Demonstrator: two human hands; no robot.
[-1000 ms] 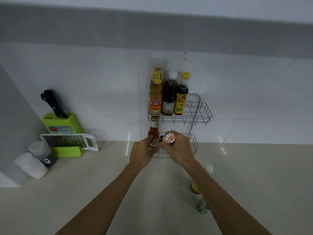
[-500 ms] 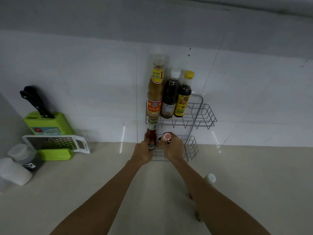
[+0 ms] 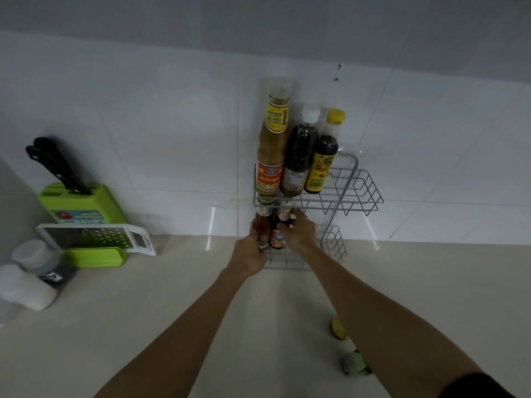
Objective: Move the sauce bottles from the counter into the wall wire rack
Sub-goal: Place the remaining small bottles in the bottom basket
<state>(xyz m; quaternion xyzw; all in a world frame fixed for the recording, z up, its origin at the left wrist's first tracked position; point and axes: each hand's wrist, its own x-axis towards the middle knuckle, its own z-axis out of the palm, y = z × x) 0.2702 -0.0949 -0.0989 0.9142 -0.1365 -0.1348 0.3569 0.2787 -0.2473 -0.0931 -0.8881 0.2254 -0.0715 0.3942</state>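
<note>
Sauce bottles stand in both tiers of the wall wire rack (image 3: 356, 193), which hangs on white tile at centre frame above a pale, glossy counter (image 3: 172, 311). On the upper tier, left to right, are a tall tan bottle (image 3: 271, 145), a dark white-capped bottle (image 3: 298, 156) and a dark yellow-capped bottle (image 3: 323, 159). At the lower tier, just below centre, the left hand (image 3: 247, 254) is wrapped around a red sauce bottle (image 3: 262, 229), and the right hand (image 3: 298, 232) is closed over the top of a small dark bottle with a red label (image 3: 277, 235) just beside it. At lower right two more bottles (image 3: 339, 328) lie on the counter, partly hidden behind the right forearm. At left sit a green knife block (image 3: 83, 202), a white grater (image 3: 94, 234) and two white-lidded containers (image 3: 31, 271).
</note>
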